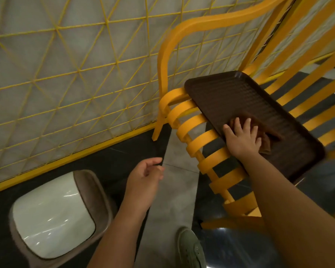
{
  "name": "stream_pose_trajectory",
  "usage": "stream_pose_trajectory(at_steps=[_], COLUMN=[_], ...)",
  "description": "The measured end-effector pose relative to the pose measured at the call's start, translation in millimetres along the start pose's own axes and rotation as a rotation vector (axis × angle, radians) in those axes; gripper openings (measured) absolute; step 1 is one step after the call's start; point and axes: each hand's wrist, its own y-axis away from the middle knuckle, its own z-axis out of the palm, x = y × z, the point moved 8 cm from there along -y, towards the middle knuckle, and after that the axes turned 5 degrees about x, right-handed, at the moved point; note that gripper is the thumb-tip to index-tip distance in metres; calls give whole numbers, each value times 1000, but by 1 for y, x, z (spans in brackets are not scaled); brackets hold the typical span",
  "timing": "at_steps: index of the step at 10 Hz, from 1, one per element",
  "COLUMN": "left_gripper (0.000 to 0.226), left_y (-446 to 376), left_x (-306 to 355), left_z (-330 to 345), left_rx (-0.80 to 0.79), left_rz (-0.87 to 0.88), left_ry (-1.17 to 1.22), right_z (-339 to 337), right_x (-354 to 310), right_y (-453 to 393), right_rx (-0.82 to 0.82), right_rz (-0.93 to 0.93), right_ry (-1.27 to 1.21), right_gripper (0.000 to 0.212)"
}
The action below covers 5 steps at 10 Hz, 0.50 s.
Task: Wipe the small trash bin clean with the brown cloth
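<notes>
At the far left, low in your view, the small trash bin (54, 215) stands on the dark floor (108, 161) — a glossy white lid set in a brownish-grey rim, close to the yellow wire fence (70, 74) that runs behind it. Nothing touches the bin.

Next comes your left hand (145, 176), hanging in the air over the seam where the dark floor meets a grey tile strip (174, 182). Its fingers are loosely curled, thumb near the fingertips, and it holds nothing. Below it, at the bottom edge, you can see one green shoe (191, 250) on the grey strip.

Further right, a yellow slatted chair (199, 120) carries a dark brown tray (246, 105), which lies tilted across its slats. Your right hand (243, 135) lies on the tray's near part with fingers spread and fairly straight, pressing flat on the brown cloth (267, 141) — the cloth is rumpled under the palm and fingers, its edge showing past your fingertips toward the right. The cloth sits well apart from the bin, across the whole width of the view.
</notes>
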Motion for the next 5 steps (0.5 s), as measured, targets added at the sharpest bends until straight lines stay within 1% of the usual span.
stream_pose_trajectory(at_steps=[2, 4, 5], left_gripper=[19, 19, 16], left_y=[-16, -8, 5], left_x=[1, 6, 10], left_z=[17, 13, 4], left_rx=[-35, -23, -20], left_rz=[-18, -91, -115], left_ry=[-24, -29, -44], right_z=[3, 0, -11], right_x=[1, -1, -6], right_y=[-5, 1, 9], right_rx=[9, -26, 4], right_rz=[4, 2, -12], right_ry=[-1, 18, -9], right_gripper=[72, 70, 66])
